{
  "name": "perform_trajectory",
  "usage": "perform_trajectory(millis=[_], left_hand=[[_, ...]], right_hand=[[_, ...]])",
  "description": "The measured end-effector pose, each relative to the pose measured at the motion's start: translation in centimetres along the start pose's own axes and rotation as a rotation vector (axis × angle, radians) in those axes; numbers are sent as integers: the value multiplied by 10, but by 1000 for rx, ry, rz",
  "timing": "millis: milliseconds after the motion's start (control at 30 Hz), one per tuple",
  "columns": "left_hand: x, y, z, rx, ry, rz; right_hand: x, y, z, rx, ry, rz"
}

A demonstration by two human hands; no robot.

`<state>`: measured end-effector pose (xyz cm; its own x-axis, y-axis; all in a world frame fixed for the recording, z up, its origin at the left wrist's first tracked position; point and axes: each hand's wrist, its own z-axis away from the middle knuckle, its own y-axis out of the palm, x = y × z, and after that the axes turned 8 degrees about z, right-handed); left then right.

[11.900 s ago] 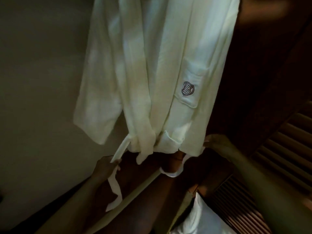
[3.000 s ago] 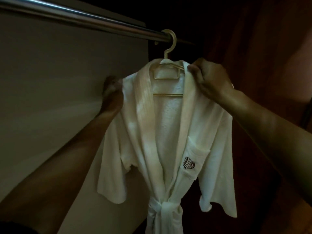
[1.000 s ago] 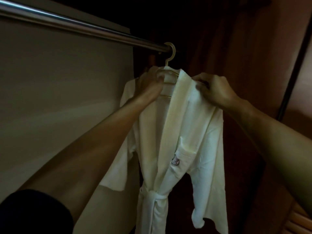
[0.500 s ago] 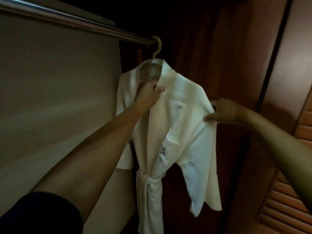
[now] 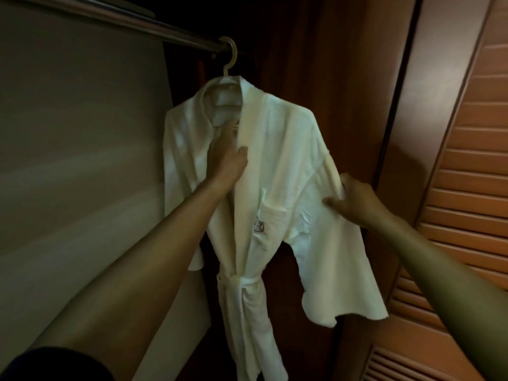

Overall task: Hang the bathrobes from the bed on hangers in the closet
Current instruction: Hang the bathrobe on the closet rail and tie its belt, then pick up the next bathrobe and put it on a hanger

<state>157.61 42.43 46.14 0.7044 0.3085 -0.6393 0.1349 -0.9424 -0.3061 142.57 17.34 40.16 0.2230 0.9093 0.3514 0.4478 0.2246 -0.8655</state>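
The left hand (image 5: 228, 158) has its fingers slid under the front lapel (image 5: 248, 119) of the bathrobe (image 5: 280, 160) with the thumb lying on top, so I read it as a light pinch on the cloth just below the collar; the right hand (image 5: 354, 200) pinches the upper part of the sleeve (image 5: 343, 257) on the door side, thumb in front and fingers behind, and holds it a little outward. The bathrobe hangs on a pale hanger (image 5: 229, 61), whose hook sits on the metal rail (image 5: 137, 22) inside the closet (image 5: 316, 78); the belt (image 5: 242, 284) is tied at the waist and the chest pocket (image 5: 270, 224) faces me. On my right stands the louvred door (image 5: 467, 188), near the held sleeve; I cannot tell if they touch.

I judge the step in hand to be the smoothing of this bathrobe on its hanger. To do it well I would draw the sleeve gently down and out, so the shoulder settles over the hanger's end; the left hand should hold the lapel steady, so the hook does not swing or slide on the rail; both lapels should lie flat and even; then both hands can let go softly. The bed is not in view, so I cannot tell whether more bathrobes wait there.
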Motion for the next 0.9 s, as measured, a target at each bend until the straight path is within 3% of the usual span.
perform_trajectory(millis=[133, 600, 767, 900], left_hand=[[7, 14, 70, -5, -3, 53], [12, 102, 269, 469, -149, 131], [-20, 141, 335, 617, -301, 236], [-62, 171, 392, 707, -292, 246]], right_hand=[[-28, 31, 38, 43, 62, -61], [-128, 83, 202, 106, 212, -108], [-163, 75, 287, 9, 321, -198], [-199, 37, 368, 7, 434, -182]])
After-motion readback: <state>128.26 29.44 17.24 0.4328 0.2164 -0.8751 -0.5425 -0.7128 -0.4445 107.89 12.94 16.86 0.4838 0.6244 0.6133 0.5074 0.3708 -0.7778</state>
